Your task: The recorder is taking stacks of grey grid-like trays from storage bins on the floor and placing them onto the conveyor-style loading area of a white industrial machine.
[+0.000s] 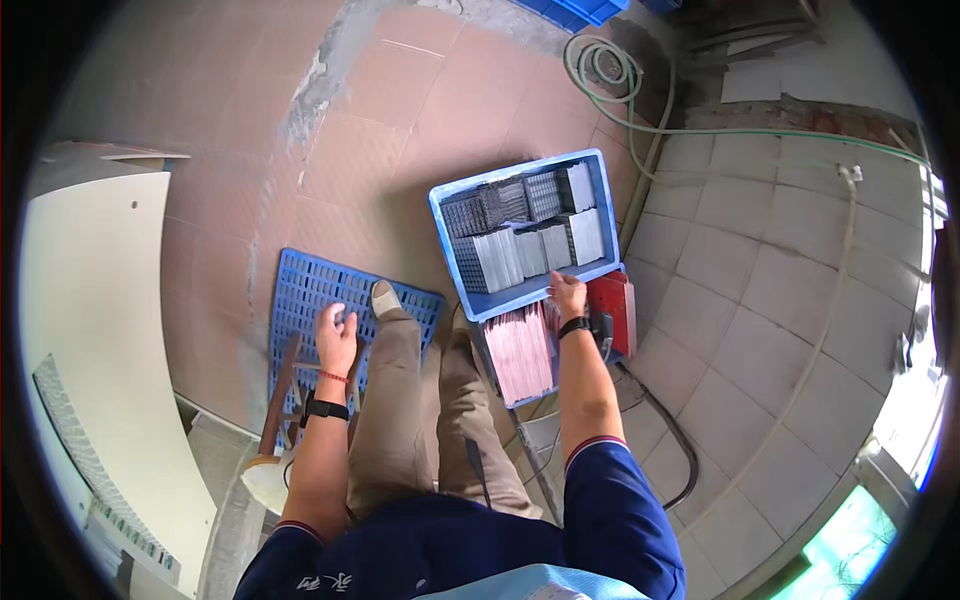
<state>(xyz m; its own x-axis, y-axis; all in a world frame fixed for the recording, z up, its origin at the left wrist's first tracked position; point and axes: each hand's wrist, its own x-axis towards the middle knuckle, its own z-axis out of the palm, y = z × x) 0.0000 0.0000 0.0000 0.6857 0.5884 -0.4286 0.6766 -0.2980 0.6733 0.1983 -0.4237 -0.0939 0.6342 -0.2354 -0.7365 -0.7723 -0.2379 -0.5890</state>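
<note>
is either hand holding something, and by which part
Cannot be told: the right hand overlaps the near rim of the blue rectangular plastic crate; the left hand, half curled, is unclear too.

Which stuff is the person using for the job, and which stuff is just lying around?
Probably for the job:
Blue crate, with the right hand at its near edge
Grey stacks inside it
Pink stack, nearer the person

Probably just lying around:
Green hose, partly coiled
Pale panel, far left
</note>
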